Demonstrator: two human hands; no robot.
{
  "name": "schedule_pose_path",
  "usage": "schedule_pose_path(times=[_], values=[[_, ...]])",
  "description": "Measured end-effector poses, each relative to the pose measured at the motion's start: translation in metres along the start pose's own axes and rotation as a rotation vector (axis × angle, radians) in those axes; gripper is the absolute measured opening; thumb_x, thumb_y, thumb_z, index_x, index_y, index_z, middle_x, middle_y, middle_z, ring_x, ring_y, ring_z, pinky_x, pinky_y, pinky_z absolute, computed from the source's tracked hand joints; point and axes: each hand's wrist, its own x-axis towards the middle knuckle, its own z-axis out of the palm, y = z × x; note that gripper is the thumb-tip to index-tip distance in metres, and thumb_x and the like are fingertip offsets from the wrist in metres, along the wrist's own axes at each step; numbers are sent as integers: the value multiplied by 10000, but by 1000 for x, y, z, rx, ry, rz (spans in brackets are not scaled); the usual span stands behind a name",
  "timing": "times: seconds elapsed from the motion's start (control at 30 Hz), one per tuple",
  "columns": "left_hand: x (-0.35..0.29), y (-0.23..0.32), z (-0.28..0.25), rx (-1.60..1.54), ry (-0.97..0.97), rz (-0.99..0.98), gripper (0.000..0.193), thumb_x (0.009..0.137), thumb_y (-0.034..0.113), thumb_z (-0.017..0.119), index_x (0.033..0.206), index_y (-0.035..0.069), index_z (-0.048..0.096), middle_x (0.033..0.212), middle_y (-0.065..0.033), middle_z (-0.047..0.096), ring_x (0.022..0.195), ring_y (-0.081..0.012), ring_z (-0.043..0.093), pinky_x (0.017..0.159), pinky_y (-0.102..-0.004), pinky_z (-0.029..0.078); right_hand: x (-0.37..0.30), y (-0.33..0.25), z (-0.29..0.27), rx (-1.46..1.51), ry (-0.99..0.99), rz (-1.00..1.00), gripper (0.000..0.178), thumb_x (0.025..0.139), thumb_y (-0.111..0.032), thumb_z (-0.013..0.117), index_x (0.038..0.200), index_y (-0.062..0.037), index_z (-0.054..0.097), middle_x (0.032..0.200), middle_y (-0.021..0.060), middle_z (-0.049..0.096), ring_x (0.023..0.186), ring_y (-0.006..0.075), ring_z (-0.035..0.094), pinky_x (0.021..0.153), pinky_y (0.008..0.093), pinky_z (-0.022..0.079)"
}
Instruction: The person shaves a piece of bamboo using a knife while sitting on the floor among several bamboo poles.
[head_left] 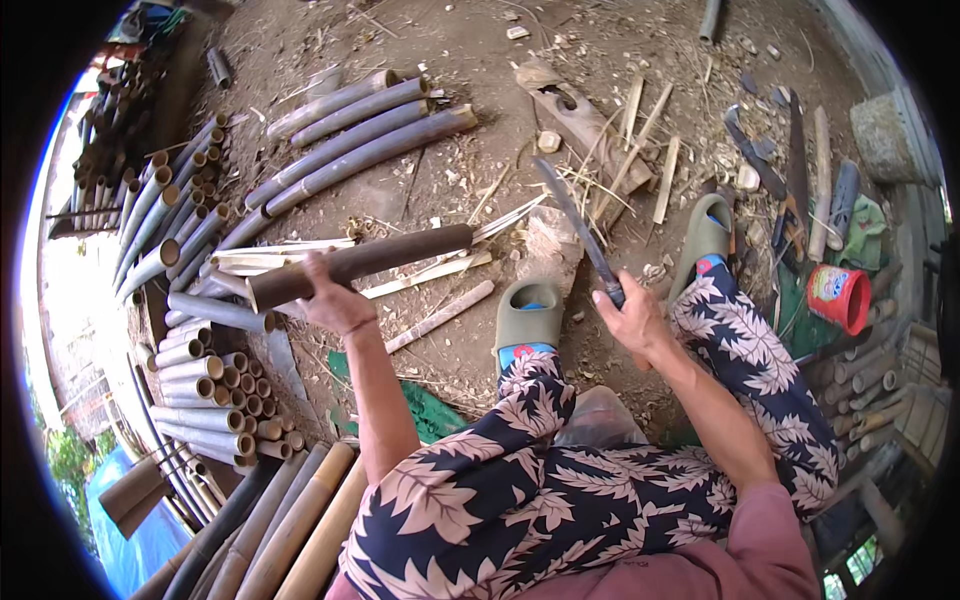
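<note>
A dark brown bamboo tube point(400, 252) lies slantwise in front of me, its open end toward the left. My left hand point(338, 303) is closed round it near that end, with part of the grip hidden behind the tube. In my right hand point(637, 318) is a long-bladed knife point(577, 217), its dark blade pointing up and away to the left. The blade is apart from the tube. Pale split bamboo strips point(430, 275) lie on the ground beneath and beyond the tube. A short bamboo stick point(440, 316) rests nearer to me.
Several long bamboo poles point(360, 165) lie at the far left, with stacked cut tubes point(205, 390) below them. A chopped wooden block point(590, 130) sits ahead. To the right are a curved blade tool point(757, 160), a red tub point(840, 297) and a green cloth point(865, 232). Wood chips litter the dirt.
</note>
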Motion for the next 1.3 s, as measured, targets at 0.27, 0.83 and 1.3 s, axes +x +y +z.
schedule_pose_path(times=[0.27,0.83,1.3], values=[[-14,24,7,-344,-228,-181,453,827,425,620,1162,163,464,955,-53,557,799,-209,614,784,-428,531,3,-1,-1,228,14,-118,403,907,-268,607,1183,9,509,864,213,623,755,371,618,701,427,486],[0,-23,12,-60,-213,-270,220,883,185,676,985,5,599,917,-122,639,851,-237,633,828,-377,552,39,-16,22,124,140,-399,349,931,-290,594,1095,11,524,797,156,634,665,285,680,542,360,545],[-2,-20,2,-173,-503,-270,324,878,186,656,1133,62,499,996,-116,630,941,-240,634,920,-450,532,48,27,37,-103,50,-321,274,929,-247,590,1006,3,510,753,189,653,602,298,670,488,406,524]])
